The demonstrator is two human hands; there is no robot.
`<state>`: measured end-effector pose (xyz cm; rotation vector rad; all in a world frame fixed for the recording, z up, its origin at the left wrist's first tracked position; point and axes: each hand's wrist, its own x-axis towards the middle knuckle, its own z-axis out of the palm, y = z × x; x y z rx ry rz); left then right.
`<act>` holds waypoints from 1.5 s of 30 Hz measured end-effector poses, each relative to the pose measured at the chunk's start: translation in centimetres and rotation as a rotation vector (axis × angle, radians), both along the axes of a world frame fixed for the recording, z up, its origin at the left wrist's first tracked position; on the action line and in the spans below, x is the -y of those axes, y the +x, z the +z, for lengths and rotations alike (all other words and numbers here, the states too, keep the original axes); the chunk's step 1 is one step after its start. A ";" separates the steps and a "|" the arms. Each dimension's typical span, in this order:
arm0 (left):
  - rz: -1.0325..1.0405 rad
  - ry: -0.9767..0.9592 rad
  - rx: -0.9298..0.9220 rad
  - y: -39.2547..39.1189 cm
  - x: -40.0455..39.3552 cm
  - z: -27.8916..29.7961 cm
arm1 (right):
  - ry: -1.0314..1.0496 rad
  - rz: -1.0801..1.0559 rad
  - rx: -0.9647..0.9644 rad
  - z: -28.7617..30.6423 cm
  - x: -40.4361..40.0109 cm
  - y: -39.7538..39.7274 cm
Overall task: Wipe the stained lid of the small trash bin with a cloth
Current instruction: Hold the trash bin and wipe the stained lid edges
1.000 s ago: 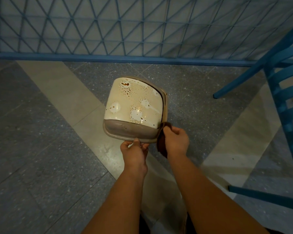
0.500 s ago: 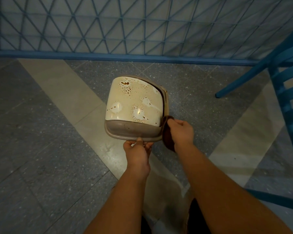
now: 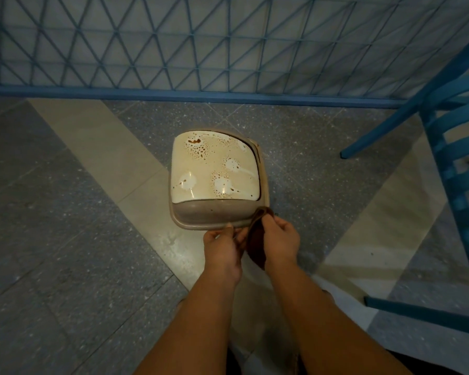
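The small trash bin (image 3: 201,216) stands on the floor in the middle of the view. Its cream lid (image 3: 214,169) carries brown speckled stains and several pale wiped patches. My left hand (image 3: 222,247) pinches the bin's near rim with thumb and fingers. My right hand (image 3: 280,240) grips a dark brown cloth (image 3: 256,244) at the rim's near right corner; the top of the cloth lies over that corner, the rest hangs down between my two hands.
A blue chair (image 3: 455,163) stands at the right, one leg (image 3: 374,136) slanting towards the bin and a rail (image 3: 423,312) low at the right. A blue mesh fence (image 3: 228,50) with a bottom bar closes the far side. The floor is grey and beige tile.
My right hand with the cloth has slid from the bin's right side back to the near right corner, close to my left hand. The left hand has kept its hold on the rim.
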<state>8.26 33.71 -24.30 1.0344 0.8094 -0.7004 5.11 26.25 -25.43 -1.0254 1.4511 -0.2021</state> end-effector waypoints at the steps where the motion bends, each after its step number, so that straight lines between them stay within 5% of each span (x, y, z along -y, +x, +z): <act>1: -0.017 0.012 -0.014 0.0 -0.1 -0.2 | -0.024 0.014 -0.013 0.0 0.8 0.3; 9: 0.013 0.230 -0.005 1.9 -5.4 0.1 | -0.362 0.190 -0.032 1.7 3.8 0.9; 19: 0.044 0.136 -0.024 1.7 -5.2 0.6 | -0.478 0.311 0.154 4.4 -0.3 0.8; 26: 0.019 0.166 -0.005 1.9 -5.4 0.2 | -0.850 0.710 0.275 4.8 -3.7 -0.1; 32: 0.007 0.191 -0.001 2.0 -5.7 -0.1 | -0.681 0.390 0.127 4.5 0.4 1.2; 42: -0.016 0.153 0.026 1.9 -5.8 0.1 | -1.079 0.869 0.304 3.0 -4.3 -0.6; 45: 0.001 0.184 0.028 2.0 -5.6 0.1 | -1.020 0.740 0.286 3.5 -2.6 -0.2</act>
